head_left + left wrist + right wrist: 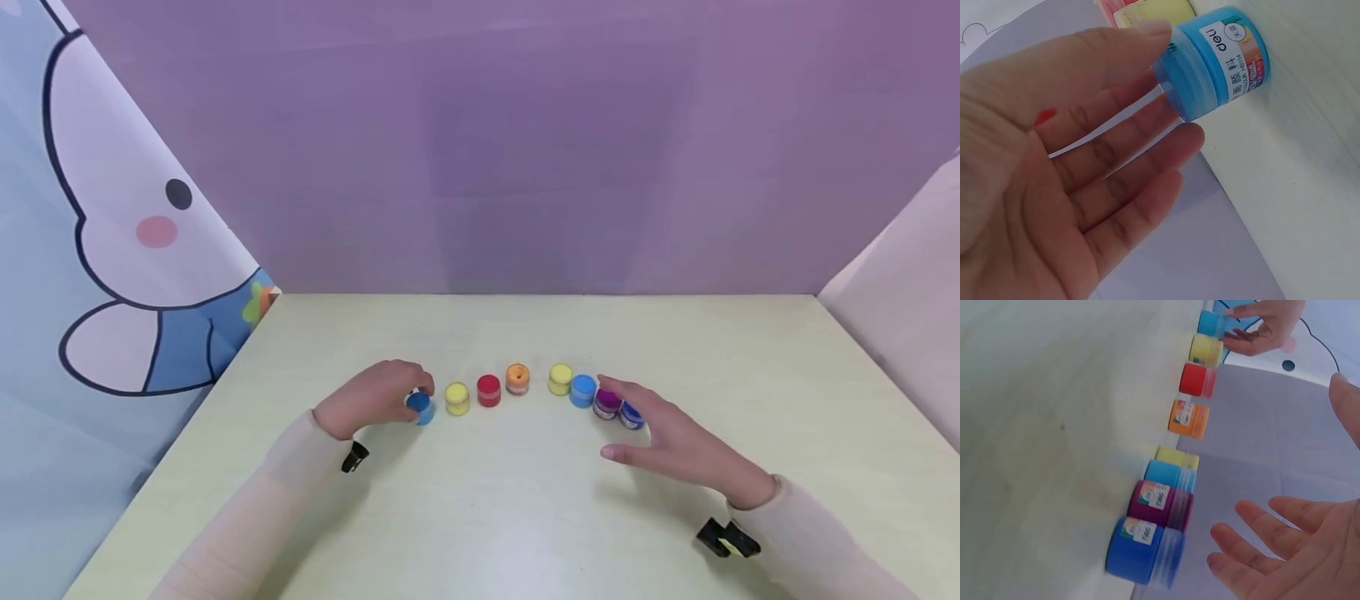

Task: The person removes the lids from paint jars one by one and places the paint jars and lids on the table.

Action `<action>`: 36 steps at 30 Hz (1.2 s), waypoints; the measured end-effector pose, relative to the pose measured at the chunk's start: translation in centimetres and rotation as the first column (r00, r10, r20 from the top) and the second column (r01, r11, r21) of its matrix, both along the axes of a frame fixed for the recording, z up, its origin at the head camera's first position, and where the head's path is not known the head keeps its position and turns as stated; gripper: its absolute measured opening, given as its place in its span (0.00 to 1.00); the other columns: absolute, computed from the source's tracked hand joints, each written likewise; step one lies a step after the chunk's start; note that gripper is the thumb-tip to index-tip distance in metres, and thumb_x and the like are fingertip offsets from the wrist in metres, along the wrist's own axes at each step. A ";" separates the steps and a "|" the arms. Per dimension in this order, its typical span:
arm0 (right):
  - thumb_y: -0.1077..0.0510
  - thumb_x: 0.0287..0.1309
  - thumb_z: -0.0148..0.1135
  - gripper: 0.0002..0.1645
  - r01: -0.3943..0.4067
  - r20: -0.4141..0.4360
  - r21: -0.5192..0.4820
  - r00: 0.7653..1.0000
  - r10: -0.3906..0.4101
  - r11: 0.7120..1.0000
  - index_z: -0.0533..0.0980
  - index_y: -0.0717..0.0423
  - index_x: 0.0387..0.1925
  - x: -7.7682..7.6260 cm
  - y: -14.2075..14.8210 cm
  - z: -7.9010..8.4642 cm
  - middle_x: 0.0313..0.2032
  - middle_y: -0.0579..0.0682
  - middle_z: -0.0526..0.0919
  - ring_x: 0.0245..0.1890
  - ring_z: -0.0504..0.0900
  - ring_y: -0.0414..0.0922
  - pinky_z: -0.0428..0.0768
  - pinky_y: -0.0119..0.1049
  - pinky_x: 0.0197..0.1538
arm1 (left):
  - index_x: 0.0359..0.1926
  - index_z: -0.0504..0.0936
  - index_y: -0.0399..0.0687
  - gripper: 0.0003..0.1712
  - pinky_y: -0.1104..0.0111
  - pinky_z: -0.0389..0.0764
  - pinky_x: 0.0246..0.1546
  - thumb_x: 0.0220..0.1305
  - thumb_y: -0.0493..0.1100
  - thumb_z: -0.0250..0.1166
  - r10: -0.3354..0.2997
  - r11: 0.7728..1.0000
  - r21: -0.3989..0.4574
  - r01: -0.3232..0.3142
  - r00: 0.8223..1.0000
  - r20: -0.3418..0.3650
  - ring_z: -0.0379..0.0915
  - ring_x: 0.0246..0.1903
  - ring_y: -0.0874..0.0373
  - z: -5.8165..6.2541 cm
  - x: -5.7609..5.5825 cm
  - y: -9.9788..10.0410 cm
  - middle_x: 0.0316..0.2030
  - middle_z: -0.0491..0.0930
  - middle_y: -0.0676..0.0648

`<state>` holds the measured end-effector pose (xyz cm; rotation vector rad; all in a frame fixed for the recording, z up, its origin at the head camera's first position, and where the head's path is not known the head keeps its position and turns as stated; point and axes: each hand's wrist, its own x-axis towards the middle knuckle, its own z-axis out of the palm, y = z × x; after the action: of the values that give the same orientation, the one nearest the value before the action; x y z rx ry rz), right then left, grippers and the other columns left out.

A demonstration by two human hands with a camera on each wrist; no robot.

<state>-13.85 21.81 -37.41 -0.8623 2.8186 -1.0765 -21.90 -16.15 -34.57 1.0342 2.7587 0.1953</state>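
Observation:
At the left end of a curved row of small paint jars, my left hand (375,398) pinches a light blue paint jar (1225,59) by its clear lid, thumb on one side and fingers on the other. The jar's base appears to touch the table. Beside it stand a yellow jar (457,400), a red jar (489,392) and an orange jar (517,379). My right hand (671,437) is spread, thumb apart from the fingers, near a purple jar (606,406) and a dark blue jar (1135,550); it holds nothing. All these jars are upright.
A second yellow jar (560,379) and another light blue jar (582,391) continue the row towards the purple jar, after a gap beside the orange one. The pale table (480,517) meets a purple backdrop (555,167) behind and a cartoon-printed cloth (112,350) on the left.

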 end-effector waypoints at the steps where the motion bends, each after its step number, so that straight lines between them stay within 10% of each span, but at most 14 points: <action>1: 0.41 0.49 0.63 0.47 -0.003 -0.004 -0.001 1.000 0.003 1.000 0.55 0.55 0.65 0.0 -0.1 -0.1 0.62 0.54 0.62 0.61 0.61 0.53 0.62 0.53 0.57 | 0.40 0.79 0.44 0.18 0.67 0.73 0.37 0.45 0.39 0.72 0.002 1.000 0.000 -0.002 1.000 0.004 0.68 0.31 0.60 0.0 0.0 0.0 0.36 0.77 0.51; 14: 0.42 0.49 0.64 0.44 -0.032 -0.040 -0.044 0.999 0.030 0.998 0.60 0.60 0.61 0.0 -1.9 -0.2 0.52 0.54 0.72 0.49 0.72 0.50 0.70 0.48 0.51 | 0.37 0.79 0.46 0.14 0.69 0.72 0.33 0.46 0.39 0.70 -0.008 0.999 -0.054 0.007 1.000 -0.019 0.66 0.28 0.62 0.6 0.8 0.4 0.31 0.74 0.54; 36: 0.52 0.48 0.67 0.26 -0.085 0.062 0.032 0.995 0.083 0.996 0.72 0.59 0.48 -0.7 -6.3 -0.9 0.41 0.50 0.79 0.40 0.77 0.44 0.76 0.40 0.43 | 0.29 0.74 0.51 0.09 0.73 0.67 0.26 0.48 0.40 0.67 -0.264 0.960 -0.112 0.256 0.963 -0.059 0.63 0.24 0.61 1.6 2.3 6.8 0.24 0.68 0.56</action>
<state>-14.54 15.52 -38.34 -0.9201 2.7171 -1.0220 -19.63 -9.32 -33.01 1.3847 2.6265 -0.0246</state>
